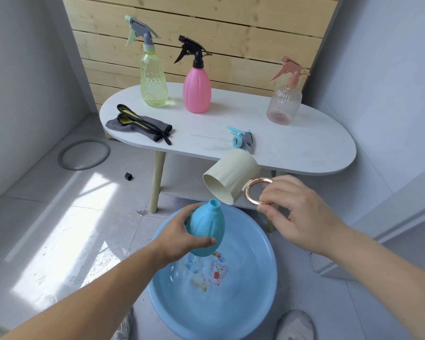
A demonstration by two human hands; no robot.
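Observation:
My left hand (179, 238) grips a blue spray bottle body (206, 229) without its cap, neck up, above a blue basin (260, 303) with water in it. My right hand (297, 214) pinches the rose-gold ring handle (257, 191) of a cream cup (231, 177). The cup is tipped on its side, its mouth facing down-left just above the bottle's open neck. The bottle's blue trigger head (242, 138) with its thin tube lies on the white table (304, 148).
On the table stand a yellow-green spray bottle (153, 79), a pink one (196, 89) and a clear pinkish one (284, 104); a grey cloth (138, 125) lies at its left end. A grey ring (84, 154) and a small black cube (128, 176) lie on the tiled floor.

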